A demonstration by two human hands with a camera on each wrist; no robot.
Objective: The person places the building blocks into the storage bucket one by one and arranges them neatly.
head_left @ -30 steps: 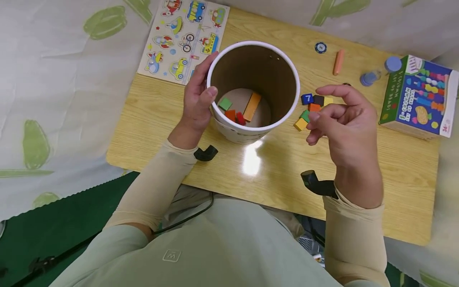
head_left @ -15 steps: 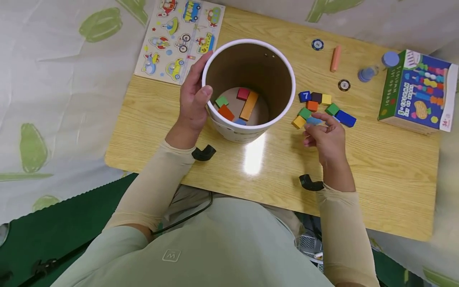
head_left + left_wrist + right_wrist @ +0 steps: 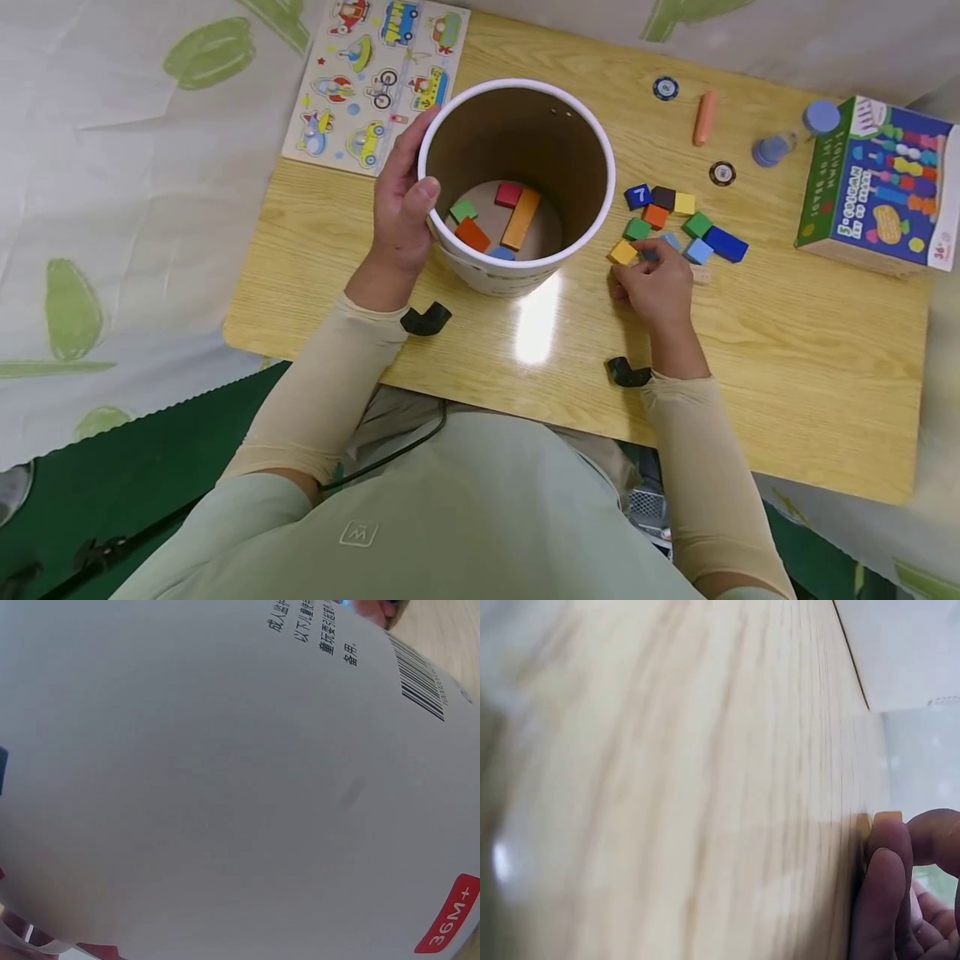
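My left hand (image 3: 401, 204) grips the left side of a white bucket (image 3: 495, 279), tilted so its inside shows. At its bottom lie several blocks, among them an orange plank (image 3: 521, 219), a red block (image 3: 508, 194) and a green block (image 3: 462, 210). The bucket's printed side (image 3: 240, 780) fills the left wrist view. To its right, my right hand (image 3: 660, 283) reaches down to a group of coloured blocks, its finger and thumb pinching a light blue block (image 3: 650, 255), mostly hidden. A yellow block (image 3: 622, 252) sits right at the fingertips, and shows beyond the fingers (image 3: 885, 881) in the right wrist view.
Around the right hand lie a dark blue block (image 3: 725, 243), a green block (image 3: 697, 224) and several others. Farther back are two poker chips, the nearer one black (image 3: 722, 173), an orange stick (image 3: 704, 118), a small bottle (image 3: 775, 148) and a bead-set box (image 3: 877, 183). A picture puzzle board (image 3: 367, 92) lies back left.
My right hand has come down and left onto the blocks. A light blue block has appeared in the bucket and its red block has shifted. My left hand stays on the bucket.
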